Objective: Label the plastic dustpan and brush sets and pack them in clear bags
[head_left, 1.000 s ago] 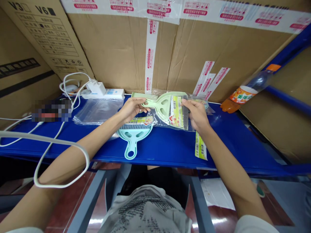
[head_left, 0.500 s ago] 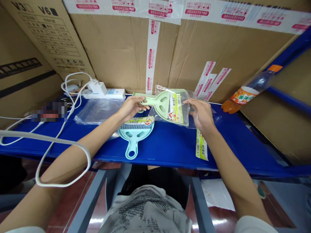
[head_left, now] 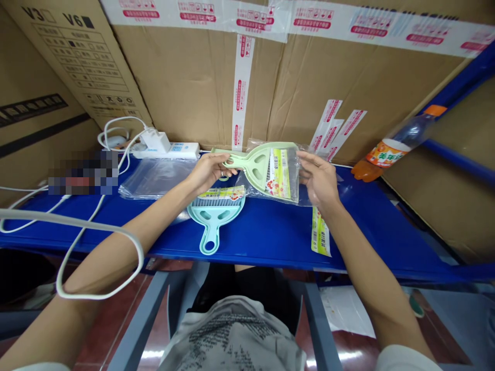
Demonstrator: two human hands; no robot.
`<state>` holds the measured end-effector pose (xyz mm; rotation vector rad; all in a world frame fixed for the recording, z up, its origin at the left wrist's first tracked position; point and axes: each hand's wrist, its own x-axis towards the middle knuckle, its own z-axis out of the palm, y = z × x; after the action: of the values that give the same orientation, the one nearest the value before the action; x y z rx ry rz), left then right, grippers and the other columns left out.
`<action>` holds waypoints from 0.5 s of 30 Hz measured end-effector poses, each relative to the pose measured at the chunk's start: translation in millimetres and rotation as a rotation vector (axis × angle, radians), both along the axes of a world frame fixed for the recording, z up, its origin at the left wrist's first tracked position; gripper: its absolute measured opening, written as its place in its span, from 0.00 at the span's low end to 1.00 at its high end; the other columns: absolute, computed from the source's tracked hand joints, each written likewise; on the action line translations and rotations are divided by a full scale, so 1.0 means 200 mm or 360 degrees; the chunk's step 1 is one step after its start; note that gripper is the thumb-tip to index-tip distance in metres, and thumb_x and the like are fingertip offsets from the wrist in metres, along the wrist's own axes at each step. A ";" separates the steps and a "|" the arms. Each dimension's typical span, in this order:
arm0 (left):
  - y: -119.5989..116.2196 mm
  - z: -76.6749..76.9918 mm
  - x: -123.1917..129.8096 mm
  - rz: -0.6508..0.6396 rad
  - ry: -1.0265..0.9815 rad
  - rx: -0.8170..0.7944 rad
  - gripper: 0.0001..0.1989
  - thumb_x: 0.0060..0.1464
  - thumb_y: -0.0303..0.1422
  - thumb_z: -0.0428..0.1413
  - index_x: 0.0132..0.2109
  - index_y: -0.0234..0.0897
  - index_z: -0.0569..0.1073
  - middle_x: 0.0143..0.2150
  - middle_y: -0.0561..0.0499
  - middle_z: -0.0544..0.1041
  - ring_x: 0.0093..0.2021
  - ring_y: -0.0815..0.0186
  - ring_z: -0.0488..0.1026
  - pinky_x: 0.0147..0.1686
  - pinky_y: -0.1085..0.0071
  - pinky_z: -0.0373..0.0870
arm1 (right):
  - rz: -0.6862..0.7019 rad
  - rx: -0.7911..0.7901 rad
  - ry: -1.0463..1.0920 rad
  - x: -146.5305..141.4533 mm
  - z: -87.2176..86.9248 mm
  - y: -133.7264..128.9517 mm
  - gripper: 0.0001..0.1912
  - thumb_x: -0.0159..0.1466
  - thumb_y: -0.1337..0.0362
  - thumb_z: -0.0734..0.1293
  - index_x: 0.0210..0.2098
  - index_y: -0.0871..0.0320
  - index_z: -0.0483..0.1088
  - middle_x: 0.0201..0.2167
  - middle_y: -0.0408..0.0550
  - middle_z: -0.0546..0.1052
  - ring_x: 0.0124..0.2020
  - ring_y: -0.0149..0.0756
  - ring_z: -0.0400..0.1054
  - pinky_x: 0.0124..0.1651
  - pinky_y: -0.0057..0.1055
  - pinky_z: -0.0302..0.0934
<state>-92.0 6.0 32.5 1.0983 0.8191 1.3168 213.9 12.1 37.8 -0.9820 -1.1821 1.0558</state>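
A pale green dustpan [head_left: 260, 164] is held above the table, its wide part inside a clear plastic bag [head_left: 244, 186]. My left hand [head_left: 208, 174] is closed on its handle, which sticks out of the bag. At the wide end, my right hand [head_left: 320, 179] pinches the bag against the pan's edge. A yellow-green label card [head_left: 281, 172] and grey bristles show through the plastic. Below my left hand, a light blue dustpan [head_left: 215, 216] lies on the table with a brush and another card [head_left: 225, 192]. Under my right wrist lies a loose label card [head_left: 320, 234].
Flat clear bags [head_left: 157, 178] lie on the blue table [head_left: 266, 237] at the left, before a white power strip [head_left: 180, 150]. White cables [head_left: 101, 224] loop over my left arm. An orange drink bottle [head_left: 394, 147] leans at the right. Cardboard [head_left: 185, 82] stands behind.
My right fingers have shifted slightly up along the wide edge of the green dustpan, and the bag has moved a little with them. My left hand keeps its hold on the handle.
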 end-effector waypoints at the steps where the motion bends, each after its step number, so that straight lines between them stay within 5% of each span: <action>1: 0.00 0.00 0.00 0.0006 -0.0001 0.0004 0.09 0.59 0.28 0.63 0.31 0.29 0.78 0.29 0.40 0.82 0.26 0.64 0.79 0.27 0.73 0.74 | -0.0018 -0.0011 0.0005 0.00 0.00 0.00 0.16 0.57 0.58 0.79 0.45 0.50 0.83 0.40 0.46 0.85 0.29 0.35 0.78 0.25 0.30 0.70; 7: 0.01 0.01 -0.02 0.0012 -0.0043 0.0023 0.08 0.59 0.28 0.63 0.32 0.28 0.79 0.28 0.41 0.82 0.26 0.64 0.79 0.27 0.73 0.74 | -0.0114 0.0002 0.0004 0.02 0.01 0.01 0.28 0.60 0.65 0.73 0.59 0.46 0.73 0.47 0.46 0.85 0.31 0.36 0.78 0.27 0.31 0.72; 10: 0.01 0.01 -0.02 0.0006 -0.0057 0.0049 0.08 0.59 0.28 0.63 0.32 0.26 0.80 0.28 0.41 0.81 0.26 0.64 0.79 0.27 0.73 0.74 | 0.0032 -0.0107 0.0040 0.05 0.03 0.01 0.32 0.63 0.54 0.72 0.65 0.44 0.66 0.44 0.47 0.85 0.33 0.40 0.78 0.30 0.35 0.72; 13: 0.01 0.01 -0.03 0.0008 -0.0045 0.0055 0.08 0.59 0.28 0.63 0.33 0.26 0.80 0.29 0.41 0.81 0.27 0.65 0.79 0.27 0.74 0.74 | 0.0323 -0.0335 0.0028 0.05 0.06 0.00 0.32 0.66 0.38 0.68 0.62 0.49 0.69 0.39 0.52 0.84 0.38 0.49 0.80 0.35 0.43 0.75; 15: 0.01 0.01 -0.03 -0.0001 -0.0037 0.0066 0.07 0.58 0.28 0.63 0.33 0.26 0.80 0.29 0.41 0.81 0.27 0.64 0.80 0.27 0.74 0.74 | 0.0452 -0.0432 0.0010 0.02 0.07 -0.01 0.32 0.66 0.36 0.67 0.59 0.51 0.72 0.37 0.53 0.84 0.42 0.53 0.81 0.40 0.47 0.77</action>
<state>-98.5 8.1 34.7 1.1135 0.7774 1.3490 218.6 9.6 50.9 -1.0367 -1.2177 1.4735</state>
